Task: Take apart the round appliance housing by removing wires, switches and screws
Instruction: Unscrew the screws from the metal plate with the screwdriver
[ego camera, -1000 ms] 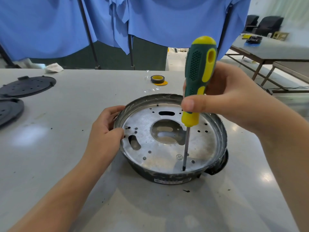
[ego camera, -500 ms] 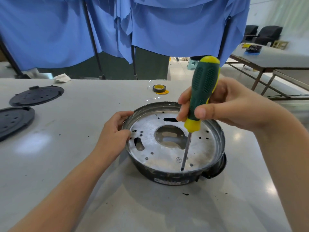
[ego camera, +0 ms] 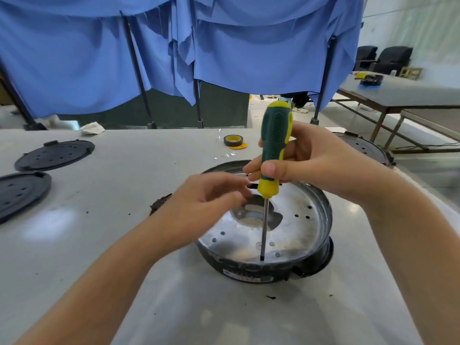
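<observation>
The round appliance housing (ego camera: 308,242) lies on the white table, its silver perforated inner plate facing up inside a black rim. My right hand (ego camera: 313,163) grips a green and yellow screwdriver (ego camera: 273,145) upright; the shaft tip sits near the plate's front edge. My left hand (ego camera: 206,200) hovers over the housing's left side, off the rim, fingers loosely spread and blurred, reaching toward the screwdriver's lower handle. It holds nothing I can see.
Two black round covers (ego camera: 54,154) (ego camera: 17,192) lie at the table's left. A roll of black and yellow tape (ego camera: 233,141) sits behind the housing. Another round housing (ego camera: 366,148) shows behind my right hand. A small dark part (ego camera: 160,202) lies left of the housing.
My left hand has let go of the housing's left rim and lifted toward the screwdriver handle. The view tilted upward. The screwdriver stays upright in my right hand.
</observation>
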Demonstrator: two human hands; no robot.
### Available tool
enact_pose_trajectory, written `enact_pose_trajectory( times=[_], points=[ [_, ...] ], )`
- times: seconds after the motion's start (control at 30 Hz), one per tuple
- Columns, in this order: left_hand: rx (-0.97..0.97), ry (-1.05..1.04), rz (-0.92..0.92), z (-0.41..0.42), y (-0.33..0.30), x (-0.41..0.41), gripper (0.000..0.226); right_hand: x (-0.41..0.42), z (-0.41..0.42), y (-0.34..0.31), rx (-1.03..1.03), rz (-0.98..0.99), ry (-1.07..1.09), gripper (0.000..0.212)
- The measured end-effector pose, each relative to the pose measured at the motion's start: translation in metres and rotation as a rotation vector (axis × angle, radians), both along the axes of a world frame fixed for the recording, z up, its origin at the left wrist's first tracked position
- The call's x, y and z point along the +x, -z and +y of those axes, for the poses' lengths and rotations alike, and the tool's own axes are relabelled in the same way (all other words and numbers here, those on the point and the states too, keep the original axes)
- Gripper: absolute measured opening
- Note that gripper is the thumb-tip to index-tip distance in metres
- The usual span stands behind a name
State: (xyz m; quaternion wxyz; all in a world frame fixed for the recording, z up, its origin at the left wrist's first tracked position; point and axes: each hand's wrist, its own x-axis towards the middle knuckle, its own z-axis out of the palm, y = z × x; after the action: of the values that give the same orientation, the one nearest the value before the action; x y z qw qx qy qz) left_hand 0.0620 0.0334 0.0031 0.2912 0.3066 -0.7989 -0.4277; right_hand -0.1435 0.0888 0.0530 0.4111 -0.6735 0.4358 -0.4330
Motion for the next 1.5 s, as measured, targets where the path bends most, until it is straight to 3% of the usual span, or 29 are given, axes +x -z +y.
enact_pose_trajectory(
  times=[0.07, 0.2, 0.37, 0.6, 0.9, 1.07, 1.3, 1.5],
  points=[
    [0.144, 0.181, 0.020, 0.013, -0.001, -0.008, 0.021, 0.003, 0.003, -0.003, -0.069, 0.060, 0.062, 0.040],
    [0.205, 0.257, 0.060, 0.019, 0.009, -0.015, 0.018, 0.010, 0.009, -0.005, -0.164, 0.103, 0.073, 0.037],
    [0.254, 0.218, 0.200, 0.022, 0.019, -0.014, 0.016, 0.006, 0.008, -0.003, -0.143, 0.040, 0.022, 0.037],
    [0.206, 0.206, 0.236, 0.027, 0.023, -0.012, 0.016, 0.008, 0.004, 0.000, -0.065, -0.020, -0.137, 0.044],
    [0.121, 0.144, 0.234, 0.032, 0.024, -0.016, 0.020, 0.017, 0.005, -0.002, -0.198, 0.201, 0.177, 0.046],
    [0.149, 0.110, 0.254, 0.032, 0.023, -0.018, 0.020, 0.012, 0.011, -0.006, -0.149, 0.136, 0.076, 0.036],
    [0.114, 0.065, 0.275, 0.034, 0.022, -0.019, 0.014, 0.008, 0.013, -0.007, -0.028, 0.075, -0.117, 0.045],
    [0.117, 0.035, 0.280, 0.034, 0.024, -0.020, 0.013, 0.016, 0.013, 0.007, -0.056, 0.185, 0.084, 0.039]
  ],
)
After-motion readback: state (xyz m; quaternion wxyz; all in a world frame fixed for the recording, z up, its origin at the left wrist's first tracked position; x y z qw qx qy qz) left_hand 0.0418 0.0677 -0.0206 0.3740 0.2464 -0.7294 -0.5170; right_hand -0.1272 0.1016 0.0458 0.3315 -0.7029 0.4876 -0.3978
